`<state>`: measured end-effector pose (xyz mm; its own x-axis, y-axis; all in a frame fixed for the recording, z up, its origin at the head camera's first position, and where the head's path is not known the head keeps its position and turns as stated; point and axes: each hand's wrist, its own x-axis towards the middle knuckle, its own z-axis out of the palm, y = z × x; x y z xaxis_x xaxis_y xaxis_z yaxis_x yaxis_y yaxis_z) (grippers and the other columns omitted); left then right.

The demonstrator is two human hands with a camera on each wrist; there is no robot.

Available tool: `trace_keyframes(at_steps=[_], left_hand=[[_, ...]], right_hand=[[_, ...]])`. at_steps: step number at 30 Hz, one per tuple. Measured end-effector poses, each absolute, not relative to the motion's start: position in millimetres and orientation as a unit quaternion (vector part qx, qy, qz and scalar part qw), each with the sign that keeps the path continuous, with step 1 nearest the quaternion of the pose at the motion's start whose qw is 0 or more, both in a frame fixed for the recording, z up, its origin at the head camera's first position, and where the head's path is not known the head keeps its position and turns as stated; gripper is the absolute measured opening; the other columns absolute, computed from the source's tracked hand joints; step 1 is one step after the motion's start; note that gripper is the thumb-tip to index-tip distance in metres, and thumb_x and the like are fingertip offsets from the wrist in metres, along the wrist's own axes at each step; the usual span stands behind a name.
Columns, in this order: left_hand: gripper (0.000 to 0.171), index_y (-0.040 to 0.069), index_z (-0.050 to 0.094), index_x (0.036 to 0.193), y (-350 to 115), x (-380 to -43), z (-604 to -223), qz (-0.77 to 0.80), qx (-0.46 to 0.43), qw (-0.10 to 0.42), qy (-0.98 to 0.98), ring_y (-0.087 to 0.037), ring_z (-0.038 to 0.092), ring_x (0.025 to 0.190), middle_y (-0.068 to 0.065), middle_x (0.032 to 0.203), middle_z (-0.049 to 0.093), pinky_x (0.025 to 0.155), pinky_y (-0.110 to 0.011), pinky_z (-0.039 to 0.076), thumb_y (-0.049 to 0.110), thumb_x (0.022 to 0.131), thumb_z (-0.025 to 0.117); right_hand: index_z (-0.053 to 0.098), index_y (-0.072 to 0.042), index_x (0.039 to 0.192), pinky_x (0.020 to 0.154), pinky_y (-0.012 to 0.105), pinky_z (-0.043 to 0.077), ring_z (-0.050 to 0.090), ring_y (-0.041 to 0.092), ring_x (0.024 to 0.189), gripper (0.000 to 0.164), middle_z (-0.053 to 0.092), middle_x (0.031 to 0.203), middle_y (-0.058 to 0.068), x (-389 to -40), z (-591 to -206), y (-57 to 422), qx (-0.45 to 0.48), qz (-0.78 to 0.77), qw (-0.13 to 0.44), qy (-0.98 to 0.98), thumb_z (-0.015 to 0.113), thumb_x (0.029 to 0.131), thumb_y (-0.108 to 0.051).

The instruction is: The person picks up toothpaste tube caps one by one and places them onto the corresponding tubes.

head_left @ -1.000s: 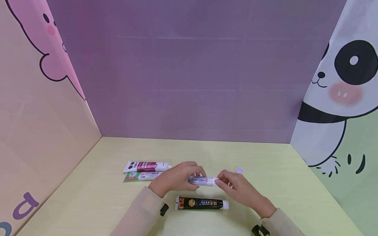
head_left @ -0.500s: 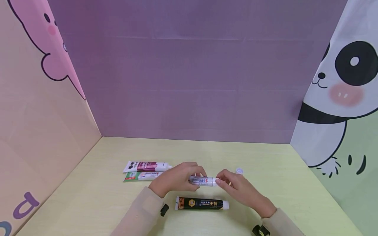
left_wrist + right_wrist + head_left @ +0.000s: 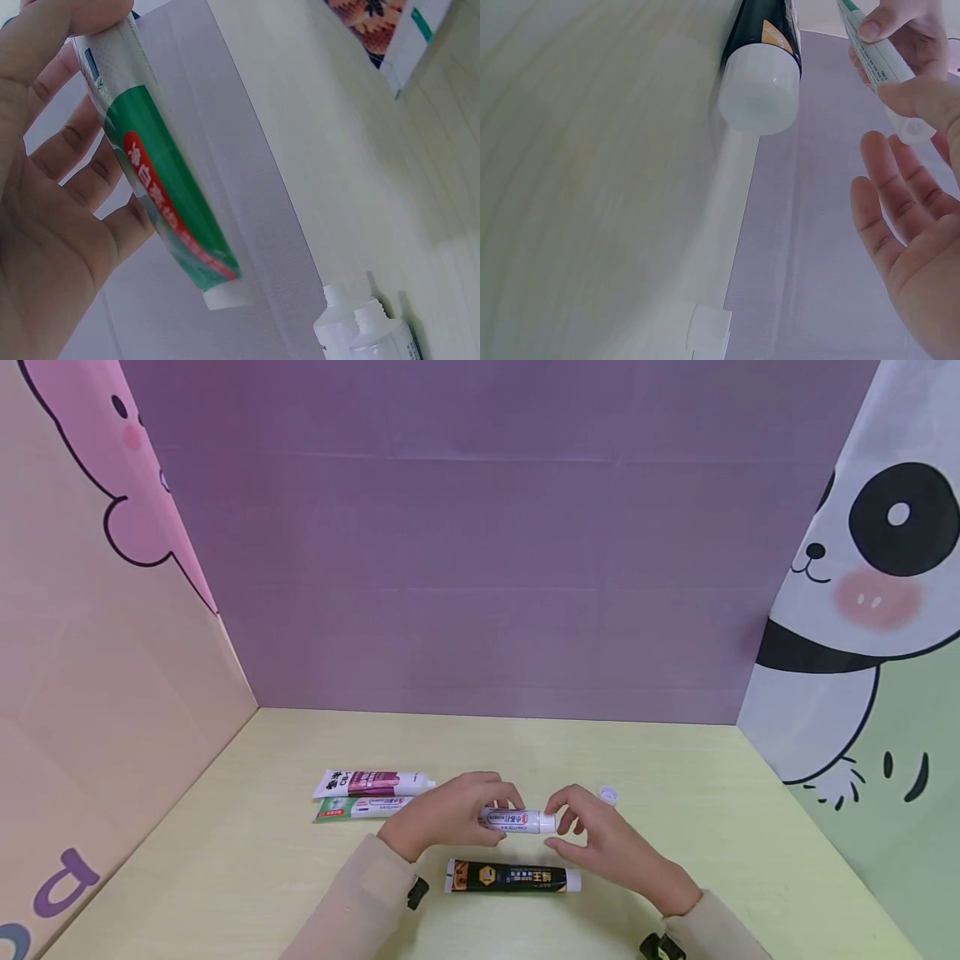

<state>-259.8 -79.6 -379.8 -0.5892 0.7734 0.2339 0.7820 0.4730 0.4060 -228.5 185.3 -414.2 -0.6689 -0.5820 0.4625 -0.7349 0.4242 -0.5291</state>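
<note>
My left hand (image 3: 453,814) grips a white and green toothpaste tube (image 3: 517,821), held level above the table with its capped end to the right. In the left wrist view, the tube's green and red printed end (image 3: 169,187) juts out past the fingers. My right hand (image 3: 603,835) is just beside the white cap (image 3: 548,822), thumb and fingers spread apart. From the right wrist, the thumb (image 3: 922,97) overlaps the tube near its cap; contact there is hard to tell. Nearer me lies a black toothpaste tube (image 3: 512,877) with a white cap.
A purple and white tube (image 3: 375,783) and a green and white tube (image 3: 363,808) lie side by side left of my left hand. Their threaded nozzles (image 3: 369,319) are bare. Loose white caps (image 3: 709,330) sit on the table (image 3: 675,760) beyond my right hand.
My right thumb and fingers have let go of the cap and spread apart. The left hand and the tube it holds stay in place.
</note>
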Motion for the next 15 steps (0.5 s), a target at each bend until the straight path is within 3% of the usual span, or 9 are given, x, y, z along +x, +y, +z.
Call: trace_keyframes(at_steps=[15], left_hand=[[0.034, 0.021, 0.069, 0.112, -79.0, -260.3, -379.2, -0.244, -0.448, 0.002, -0.860, -0.005, 0.054, 0.081, 0.011, 0.093, 0.058, 0.071, -0.018, 0.049, 0.009, 0.082, 0.078]], right_hand=[[0.056, -0.016, 0.110, 0.062, 0.030, 0.054, 0.059, 0.006, 0.078, 0.033, 0.058, 0.101, -0.008, -229.5, -413.9, 186.0, 0.400, 0.372, 0.100, -0.832, 0.076, 0.087, -0.002]])
